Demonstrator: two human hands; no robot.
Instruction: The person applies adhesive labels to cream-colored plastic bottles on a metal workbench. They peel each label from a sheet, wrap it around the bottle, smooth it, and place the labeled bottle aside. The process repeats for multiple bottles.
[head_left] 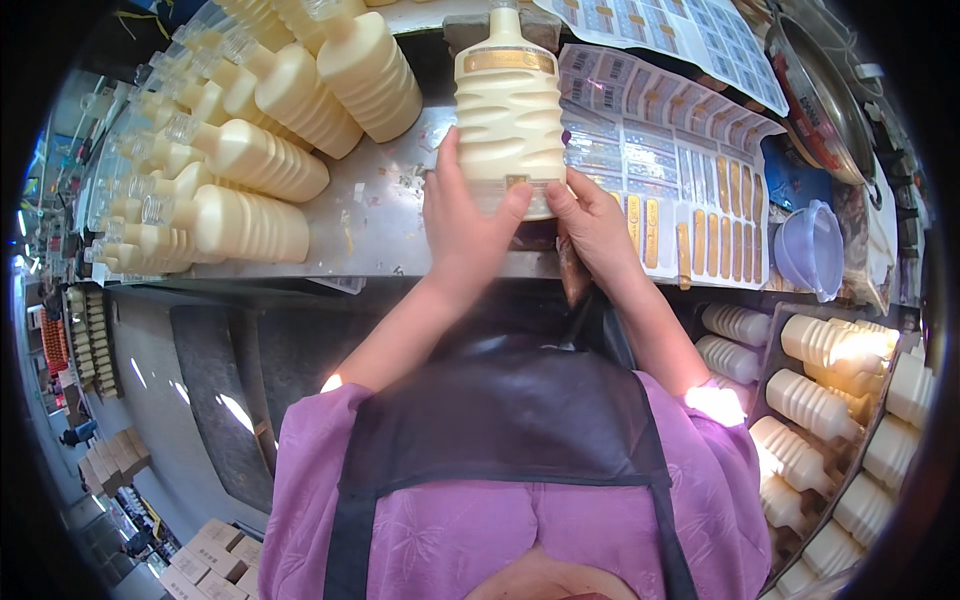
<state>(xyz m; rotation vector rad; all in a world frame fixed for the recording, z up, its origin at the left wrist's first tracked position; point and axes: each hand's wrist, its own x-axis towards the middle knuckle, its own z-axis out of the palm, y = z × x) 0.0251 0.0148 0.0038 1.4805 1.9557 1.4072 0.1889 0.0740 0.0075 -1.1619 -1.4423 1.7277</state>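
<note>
L hand [463, 215] & R hand [600, 228] are holding the cream bottle [508, 120] btwn them, neck pointing away, nr the front of the metal table [378, 235], thumbs by the small gold label [517, 182], ideally pressing evenly w/o creasing it

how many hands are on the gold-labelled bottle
2: the left hand on the left side of the cream bottle, the right hand at its lower right. The bottle's far side is hidden.
</note>
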